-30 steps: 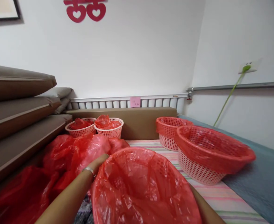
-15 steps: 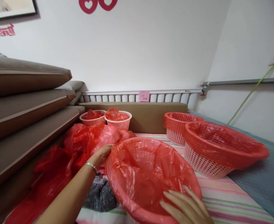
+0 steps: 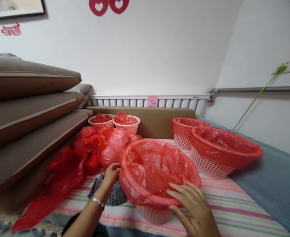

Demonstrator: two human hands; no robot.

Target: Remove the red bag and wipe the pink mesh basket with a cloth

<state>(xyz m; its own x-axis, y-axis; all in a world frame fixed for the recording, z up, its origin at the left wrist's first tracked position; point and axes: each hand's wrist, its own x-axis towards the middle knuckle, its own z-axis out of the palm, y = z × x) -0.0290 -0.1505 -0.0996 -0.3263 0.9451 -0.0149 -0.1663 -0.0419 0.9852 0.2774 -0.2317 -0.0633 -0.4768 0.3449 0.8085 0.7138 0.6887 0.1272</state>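
Before me on the striped sheet stands a pink perforated basket [image 3: 153,214], its inside and rim covered by a red plastic bag [image 3: 157,171]. At the left rim, my left hand [image 3: 112,172] has its fingers curled in on the bag's edge; their tips are partly hidden. My right hand [image 3: 193,204] lies over the near right rim with fingers spread, fingertips on the bag inside and thumb outside. Behind my left wrist is a dark grey knitted item [image 3: 117,194]. Loose red plastic bags [image 3: 69,171] are heaped to the left.
Two bag-covered baskets, a smaller one [image 3: 182,140] and a larger one [image 3: 208,163], stand on the right. Two small pink baskets [image 3: 127,127] with red plastic inside sit at the back. Stacked cushions [image 3: 36,121] rise at the left; a brown padded board [image 3: 157,123] runs along the radiator.
The basket's near side has lowered, and its pink base now shows below the bag. My right hand has moved from inside the basket to its rim. The view has shifted slightly.
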